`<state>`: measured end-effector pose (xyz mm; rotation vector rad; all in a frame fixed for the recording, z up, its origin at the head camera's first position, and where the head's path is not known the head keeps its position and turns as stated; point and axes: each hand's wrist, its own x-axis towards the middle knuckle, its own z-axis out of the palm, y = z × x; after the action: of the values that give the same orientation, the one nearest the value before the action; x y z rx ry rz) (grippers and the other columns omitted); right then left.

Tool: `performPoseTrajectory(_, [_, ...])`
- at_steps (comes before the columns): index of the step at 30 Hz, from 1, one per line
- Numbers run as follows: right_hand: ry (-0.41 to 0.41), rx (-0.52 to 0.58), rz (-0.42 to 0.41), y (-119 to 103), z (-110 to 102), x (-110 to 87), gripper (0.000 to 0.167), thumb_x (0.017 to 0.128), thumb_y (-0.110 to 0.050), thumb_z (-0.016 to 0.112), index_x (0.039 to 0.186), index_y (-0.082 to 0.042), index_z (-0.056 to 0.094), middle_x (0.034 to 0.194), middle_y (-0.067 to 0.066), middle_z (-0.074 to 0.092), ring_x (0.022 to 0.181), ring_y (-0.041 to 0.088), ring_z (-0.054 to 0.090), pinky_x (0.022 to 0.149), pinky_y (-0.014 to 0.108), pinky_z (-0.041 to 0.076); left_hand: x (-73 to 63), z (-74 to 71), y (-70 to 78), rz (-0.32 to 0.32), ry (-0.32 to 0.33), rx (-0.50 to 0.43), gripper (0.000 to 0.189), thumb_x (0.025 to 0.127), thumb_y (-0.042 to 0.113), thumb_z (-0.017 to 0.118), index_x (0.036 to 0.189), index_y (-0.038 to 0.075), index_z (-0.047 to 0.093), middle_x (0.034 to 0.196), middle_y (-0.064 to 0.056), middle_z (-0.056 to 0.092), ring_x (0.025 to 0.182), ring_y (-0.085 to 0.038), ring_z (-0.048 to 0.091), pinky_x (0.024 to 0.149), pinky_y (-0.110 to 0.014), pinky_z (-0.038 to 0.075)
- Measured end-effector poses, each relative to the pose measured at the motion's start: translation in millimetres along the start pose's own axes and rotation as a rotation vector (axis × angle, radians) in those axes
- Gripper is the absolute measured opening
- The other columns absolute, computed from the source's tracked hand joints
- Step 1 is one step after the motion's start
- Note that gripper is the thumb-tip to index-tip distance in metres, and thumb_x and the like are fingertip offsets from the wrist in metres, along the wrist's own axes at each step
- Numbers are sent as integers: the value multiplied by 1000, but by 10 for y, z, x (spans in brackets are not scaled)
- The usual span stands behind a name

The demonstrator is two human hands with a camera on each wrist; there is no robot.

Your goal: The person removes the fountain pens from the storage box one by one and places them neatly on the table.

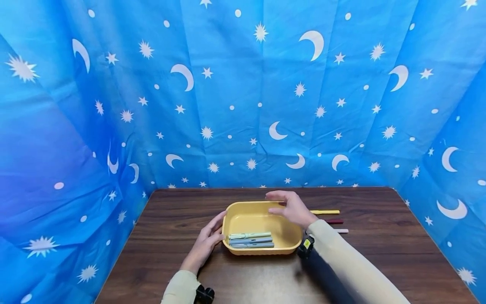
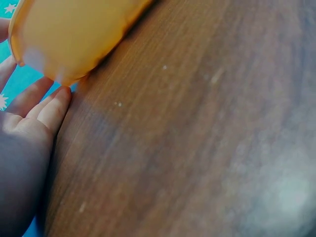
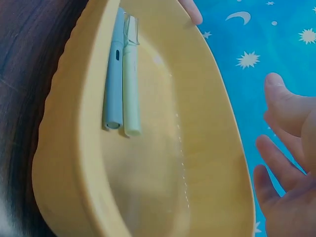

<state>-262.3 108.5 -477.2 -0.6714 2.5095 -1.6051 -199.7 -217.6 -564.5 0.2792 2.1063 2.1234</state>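
Observation:
A yellow plastic basin [image 1: 262, 251] stands on the wooden table. In it, along its near wall, lie a pale green pen [image 3: 131, 84] and blue-grey pens [image 3: 114, 84], side by side. My left hand [image 1: 206, 242] rests against the basin's left end, its fingers extended along the wall; the left wrist view shows those fingers [image 2: 54, 111] at the basin's outer side. Over the back right part of the basin is my right hand [image 1: 294, 210], thumb and fingers spread apart with nothing between them. In the right wrist view its fingers [image 3: 276, 163] appear beyond the rim.
Right of the basin, partly hidden by the right forearm, lie a yellow pen [image 1: 328, 212], a dark red pen [image 1: 336, 221] and a white pen [image 1: 342, 231]. A blue curtain [image 1: 228, 84] with moons and stars surrounds the wooden table [image 1: 387, 253] at the back and sides.

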Motion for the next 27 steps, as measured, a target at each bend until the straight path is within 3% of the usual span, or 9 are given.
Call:
performPoseTrajectory(10, [-118, 33, -23, -7, 122, 82, 47, 94, -1, 75, 140, -1, 64, 136, 21, 68, 129, 43, 62, 108, 59, 49, 41, 33, 35, -4, 12, 6, 72, 95, -3, 54, 161, 22, 43, 169, -9, 35, 153, -31, 39, 110, -33, 48])
performPoseTrajectory(17, [-161, -46, 10, 14, 206, 101, 44, 93, -5, 77, 136, 0, 67, 131, 13, 73, 126, 35, 66, 108, 56, 50, 28, 10, 46, -12, 2, 18, 72, 96, -3, 54, 161, 25, 42, 170, -10, 33, 154, -31, 38, 112, -32, 47])
performPoseTrajectory(27, [-243, -83, 45, 12, 302, 93, 45, 93, -3, 77, 137, 1, 66, 125, 16, 75, 123, 34, 68, 102, 49, 56, 14, -9, 0, 0, -5, 14, 73, 95, -3, 54, 162, 21, 41, 170, -12, 32, 154, -33, 36, 110, -30, 47])
